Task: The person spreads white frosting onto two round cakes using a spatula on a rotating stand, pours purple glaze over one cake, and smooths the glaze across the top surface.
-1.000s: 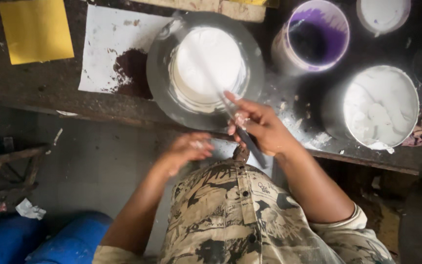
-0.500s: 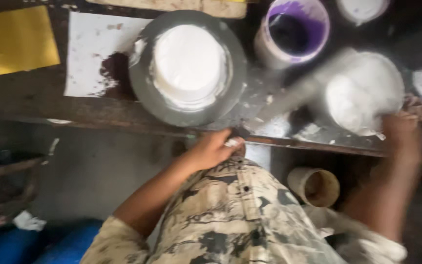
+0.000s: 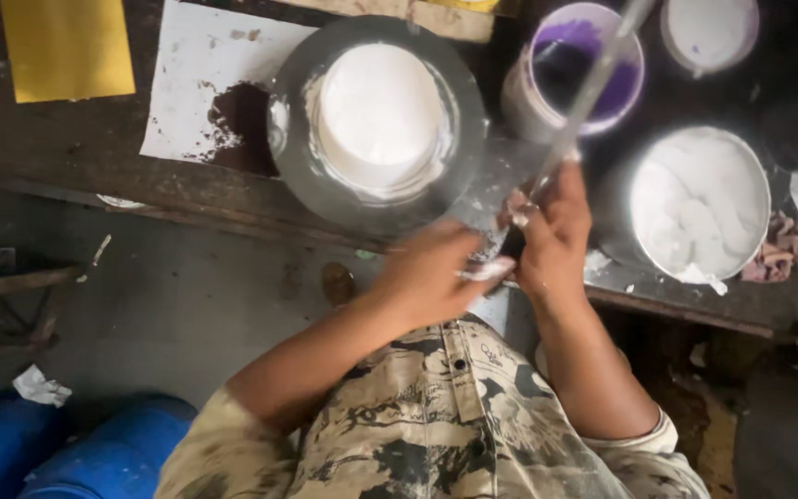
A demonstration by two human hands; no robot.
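My right hand (image 3: 551, 236) grips the handle of a long flat metal blade (image 3: 593, 79) that slants up over a purple-stained tub (image 3: 584, 60). My left hand (image 3: 436, 273) is curled close beside it at the bench edge, its fingers smeared white and touching the blade's lower end. Just beyond both hands sits a round grey metal pan (image 3: 293, 162) holding a white cake of plaster-like paste (image 3: 380, 115). To the right stands a bucket of white paste (image 3: 699, 203).
The dark wooden bench (image 3: 66, 152) carries a white sheet with a brown powder stain (image 3: 237, 125), a yellow sheet (image 3: 66, 46) and another white tub (image 3: 708, 32). A crumpled rag (image 3: 782, 249) lies by the bucket. Blue drums (image 3: 94, 453) stand on the floor at lower left.
My right hand swung from the white bucket at far right back to the bench edge and now meets my left hand. The blade now points up over the purple tub.
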